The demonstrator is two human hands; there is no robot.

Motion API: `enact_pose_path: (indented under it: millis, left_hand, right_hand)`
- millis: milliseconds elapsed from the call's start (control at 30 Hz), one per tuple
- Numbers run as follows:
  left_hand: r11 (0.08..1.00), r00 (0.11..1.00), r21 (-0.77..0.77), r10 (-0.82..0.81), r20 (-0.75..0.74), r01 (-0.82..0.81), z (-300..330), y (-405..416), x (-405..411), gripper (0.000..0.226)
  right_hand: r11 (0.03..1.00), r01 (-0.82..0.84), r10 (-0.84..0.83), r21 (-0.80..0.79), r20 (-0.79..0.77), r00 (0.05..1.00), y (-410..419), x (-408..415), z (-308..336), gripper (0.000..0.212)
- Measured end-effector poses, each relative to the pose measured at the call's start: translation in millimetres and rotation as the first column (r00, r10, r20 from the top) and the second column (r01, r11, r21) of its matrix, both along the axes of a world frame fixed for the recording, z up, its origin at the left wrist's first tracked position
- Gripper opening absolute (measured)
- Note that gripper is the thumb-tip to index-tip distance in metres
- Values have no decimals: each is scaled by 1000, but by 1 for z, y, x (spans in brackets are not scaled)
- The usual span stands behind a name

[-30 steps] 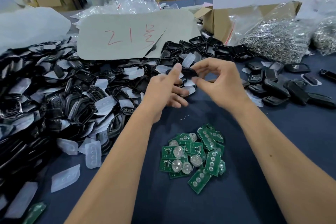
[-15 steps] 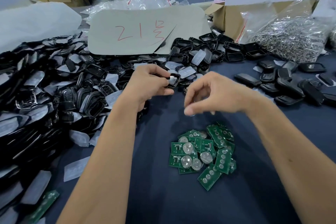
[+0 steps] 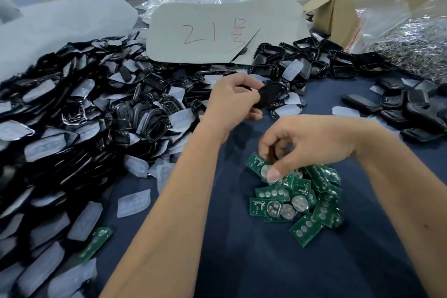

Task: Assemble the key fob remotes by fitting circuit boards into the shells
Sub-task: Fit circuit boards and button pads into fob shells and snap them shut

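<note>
Left hand (image 3: 232,101) raised above the worktop (image 3: 242,261), fingers curled round a black key fob shell (image 3: 268,94). Right hand (image 3: 312,143) lower and nearer, thumb and fingers pinching a green circuit board (image 3: 257,162) with a round silver battery, lifted at the top edge of a small heap of circuit boards (image 3: 302,203) on the dark blue cloth. To the left, a large pile of black shells (image 3: 84,113) mixed with translucent button pads (image 3: 134,203). One stray circuit board (image 3: 96,242) at the pile's near edge. Behind the hands, a grey card (image 3: 217,31) with red handwriting. Far right, closed black fobs (image 3: 411,109), a cardboard box (image 3: 338,17) and a clear bag of metal rings (image 3: 416,48).
</note>
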State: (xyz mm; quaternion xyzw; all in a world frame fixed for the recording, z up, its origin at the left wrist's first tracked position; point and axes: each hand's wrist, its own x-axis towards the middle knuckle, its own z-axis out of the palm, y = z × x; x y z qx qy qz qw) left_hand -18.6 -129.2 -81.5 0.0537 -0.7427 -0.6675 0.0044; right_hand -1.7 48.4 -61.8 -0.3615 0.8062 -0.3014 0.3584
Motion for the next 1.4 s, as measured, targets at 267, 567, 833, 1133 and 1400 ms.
enact_pose_path:
  millis: [267, 567, 833, 1133, 1400]
  left_hand:
    - [998, 994, -24, 56, -93, -58, -19, -10, 17, 35]
    - [974, 957, -193, 62, -285, -121, -30, -20, 26, 17]
    - [958, 956, -239, 88, -278, -158, -34, -20, 36, 13]
    - [980, 968, -87, 159, -196, -178, -35, -9, 21, 20]
    - [987, 975, -8, 160, -152, -163, -37, -6, 18, 26]
  right_hand:
    - [902, 229, -136, -366, 261, 956, 5, -6, -27, 18]
    - [790, 326, -169, -519, 328, 930, -5, -4, -37, 31]
    - [385, 593, -395, -708, 454, 799, -6, -7, -46, 34]
    - [324, 562, -721, -761, 186, 668, -17, -16, -56, 16]
    - [398, 555, -807, -730, 9, 590, -17, -17, -59, 7]
